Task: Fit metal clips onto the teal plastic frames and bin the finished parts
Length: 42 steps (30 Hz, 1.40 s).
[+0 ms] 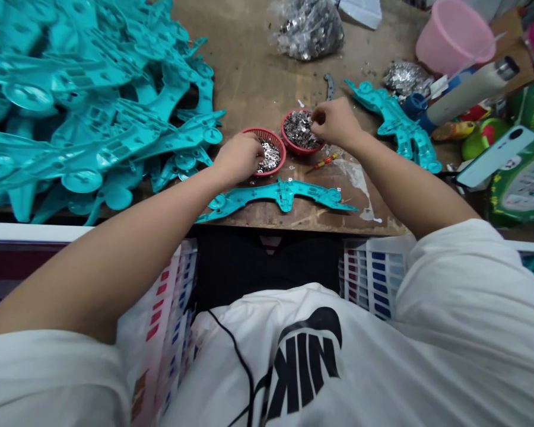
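My left hand (239,158) reaches over the left red basket (279,142), its fingers curled at the small metal clips (269,158) inside. Whatever those fingertips hold is hidden. Above the right red basket (303,150) my right hand (339,122) is closed in a pinch beside a heap of small metal pieces (299,127). What sits in that pinch is too small to make out. In front of both baskets, near the table edge, lies a long curved teal plastic part (285,196) with its moulded inner side up.
Teal parts are piled high at left (84,112). More teal parts (394,115) lie at right. A small screwdriver (324,162) rests near the baskets. Farther back are a bag of metal pieces (311,29), a pink bucket (454,38), a bottle (467,95) and a phone (496,157).
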Each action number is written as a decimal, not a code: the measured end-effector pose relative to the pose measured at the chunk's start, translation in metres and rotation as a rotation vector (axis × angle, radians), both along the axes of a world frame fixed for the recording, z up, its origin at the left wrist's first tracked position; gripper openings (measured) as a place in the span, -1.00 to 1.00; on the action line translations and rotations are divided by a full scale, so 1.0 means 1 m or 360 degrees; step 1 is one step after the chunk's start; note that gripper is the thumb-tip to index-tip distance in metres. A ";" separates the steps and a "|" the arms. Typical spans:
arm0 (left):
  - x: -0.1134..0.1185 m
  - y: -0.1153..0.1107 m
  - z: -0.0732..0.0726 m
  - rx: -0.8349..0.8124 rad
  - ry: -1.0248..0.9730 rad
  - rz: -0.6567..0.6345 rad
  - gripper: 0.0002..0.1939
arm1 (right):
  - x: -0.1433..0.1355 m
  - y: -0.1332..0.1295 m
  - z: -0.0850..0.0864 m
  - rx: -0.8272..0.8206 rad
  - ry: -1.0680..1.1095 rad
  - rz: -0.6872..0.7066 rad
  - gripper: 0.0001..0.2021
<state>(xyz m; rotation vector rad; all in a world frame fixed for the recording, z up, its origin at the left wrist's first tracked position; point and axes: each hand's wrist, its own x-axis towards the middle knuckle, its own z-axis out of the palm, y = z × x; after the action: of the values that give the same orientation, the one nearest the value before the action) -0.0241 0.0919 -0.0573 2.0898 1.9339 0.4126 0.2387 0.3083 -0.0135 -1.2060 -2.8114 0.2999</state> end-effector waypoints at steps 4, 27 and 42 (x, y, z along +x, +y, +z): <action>0.004 -0.003 0.007 0.0063 -0.0078 0.0054 -0.60 | 0.019 -0.019 0.013 -0.0166 -0.0048 0.0039 -0.60; 0.040 -0.025 0.010 -0.0578 -0.0007 -0.1197 -0.65 | 0.062 -0.125 -0.020 -0.0460 -0.0232 0.0033 -0.78; 0.034 -0.024 0.009 -0.0628 -0.0052 -0.1217 -0.60 | 0.054 -0.135 -0.005 -0.1006 -0.0121 -0.0352 -0.77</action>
<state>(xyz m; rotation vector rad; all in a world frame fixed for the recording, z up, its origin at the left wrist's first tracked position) 0.0096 0.0679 -0.0480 2.2957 0.9558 -0.0939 0.2932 0.1734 -0.0181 -1.6385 -2.6824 1.2114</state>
